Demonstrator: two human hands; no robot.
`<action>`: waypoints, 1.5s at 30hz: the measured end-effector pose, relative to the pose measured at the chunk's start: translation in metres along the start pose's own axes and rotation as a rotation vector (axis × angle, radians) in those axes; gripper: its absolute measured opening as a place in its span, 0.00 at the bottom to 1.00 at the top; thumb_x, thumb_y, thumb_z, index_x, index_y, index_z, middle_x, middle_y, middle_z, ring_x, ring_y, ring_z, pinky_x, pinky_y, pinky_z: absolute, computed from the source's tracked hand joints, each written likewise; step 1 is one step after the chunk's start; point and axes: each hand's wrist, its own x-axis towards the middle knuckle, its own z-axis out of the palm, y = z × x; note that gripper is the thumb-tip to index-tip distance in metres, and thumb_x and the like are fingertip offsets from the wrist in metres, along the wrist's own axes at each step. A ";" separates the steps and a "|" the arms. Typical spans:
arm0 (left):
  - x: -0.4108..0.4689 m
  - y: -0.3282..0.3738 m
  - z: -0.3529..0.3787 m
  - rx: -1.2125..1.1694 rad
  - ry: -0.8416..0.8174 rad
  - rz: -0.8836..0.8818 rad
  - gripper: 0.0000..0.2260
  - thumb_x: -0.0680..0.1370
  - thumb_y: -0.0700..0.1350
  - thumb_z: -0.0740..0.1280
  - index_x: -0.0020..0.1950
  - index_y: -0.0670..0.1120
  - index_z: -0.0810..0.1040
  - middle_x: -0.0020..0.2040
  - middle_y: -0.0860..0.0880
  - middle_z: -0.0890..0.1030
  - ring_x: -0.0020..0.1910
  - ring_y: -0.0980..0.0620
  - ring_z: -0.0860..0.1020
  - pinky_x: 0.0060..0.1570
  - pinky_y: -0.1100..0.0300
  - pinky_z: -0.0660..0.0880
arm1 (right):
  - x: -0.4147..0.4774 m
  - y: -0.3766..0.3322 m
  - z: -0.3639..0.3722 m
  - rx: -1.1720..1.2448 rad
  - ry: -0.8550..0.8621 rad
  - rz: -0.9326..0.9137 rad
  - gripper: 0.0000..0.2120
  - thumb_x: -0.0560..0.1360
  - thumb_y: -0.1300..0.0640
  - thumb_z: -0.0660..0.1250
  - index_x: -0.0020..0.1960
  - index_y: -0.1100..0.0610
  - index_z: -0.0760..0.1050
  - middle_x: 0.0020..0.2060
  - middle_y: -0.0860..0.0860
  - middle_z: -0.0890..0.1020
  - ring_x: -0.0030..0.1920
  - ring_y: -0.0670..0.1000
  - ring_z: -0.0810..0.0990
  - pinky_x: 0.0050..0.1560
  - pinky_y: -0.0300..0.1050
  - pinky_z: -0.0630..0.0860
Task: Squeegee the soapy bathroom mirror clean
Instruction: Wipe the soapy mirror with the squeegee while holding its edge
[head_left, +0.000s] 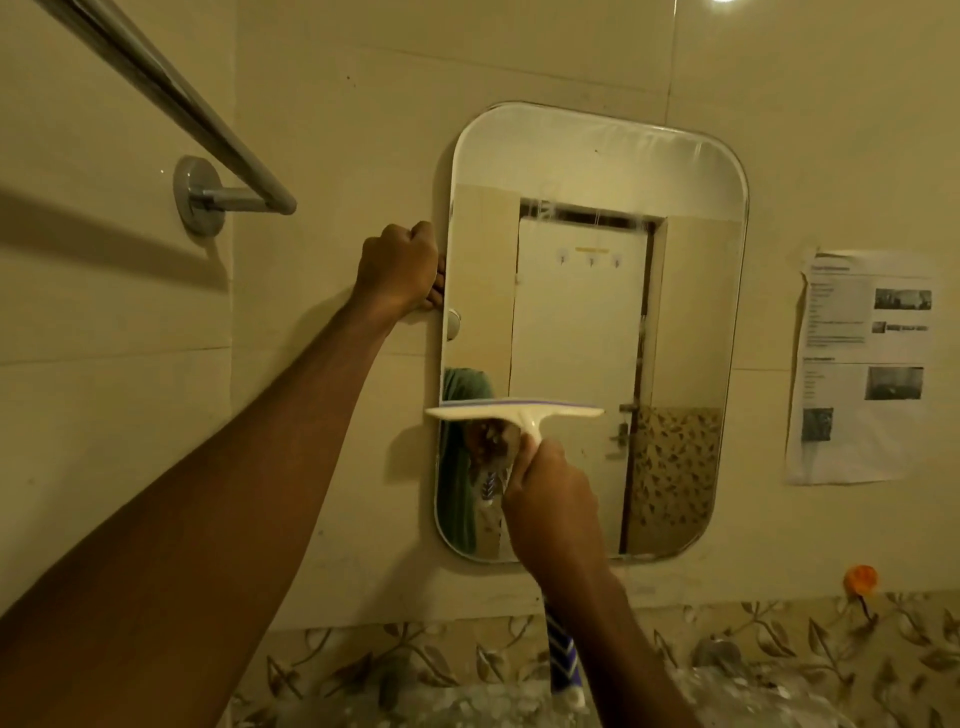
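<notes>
R hand (550, 499) grips squeegee (514, 413) on mirror (691, 312); L hand (400, 267) clasps mirror edge

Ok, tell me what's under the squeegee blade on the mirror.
Below the squeegee blade, the mirror shows a reflected door and patterned tile. The right hand on the handle covers the glass under the blade's middle, so any soap there can't be seen.

Both forearms are bare up to the edge of the picture, and no sleeve shows on either of them. The left hand (400, 267) wears no ring, no glove and no watch that can be seen. The right hand (550, 499) is bare too, and its wrist carries no band. Nails are not visible.
</notes>
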 end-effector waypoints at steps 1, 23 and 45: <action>-0.001 0.000 0.000 0.007 0.003 0.006 0.20 0.80 0.48 0.53 0.47 0.36 0.80 0.39 0.41 0.84 0.33 0.45 0.83 0.27 0.63 0.78 | -0.006 0.006 0.005 0.005 -0.013 0.022 0.12 0.82 0.51 0.56 0.61 0.56 0.70 0.40 0.46 0.78 0.34 0.41 0.76 0.27 0.30 0.65; -0.035 -0.031 0.000 0.104 -0.018 0.104 0.20 0.79 0.56 0.64 0.39 0.41 0.82 0.31 0.46 0.82 0.25 0.54 0.81 0.30 0.64 0.80 | -0.043 0.046 0.033 -0.077 0.023 0.061 0.14 0.82 0.48 0.53 0.57 0.56 0.72 0.36 0.45 0.77 0.30 0.39 0.73 0.26 0.30 0.61; -0.069 -0.066 0.002 -0.050 -0.040 0.000 0.17 0.77 0.56 0.68 0.39 0.44 0.83 0.33 0.47 0.83 0.30 0.52 0.83 0.33 0.62 0.80 | -0.071 0.066 0.044 -0.126 0.021 0.090 0.16 0.83 0.49 0.50 0.52 0.57 0.72 0.29 0.43 0.72 0.25 0.40 0.70 0.20 0.33 0.60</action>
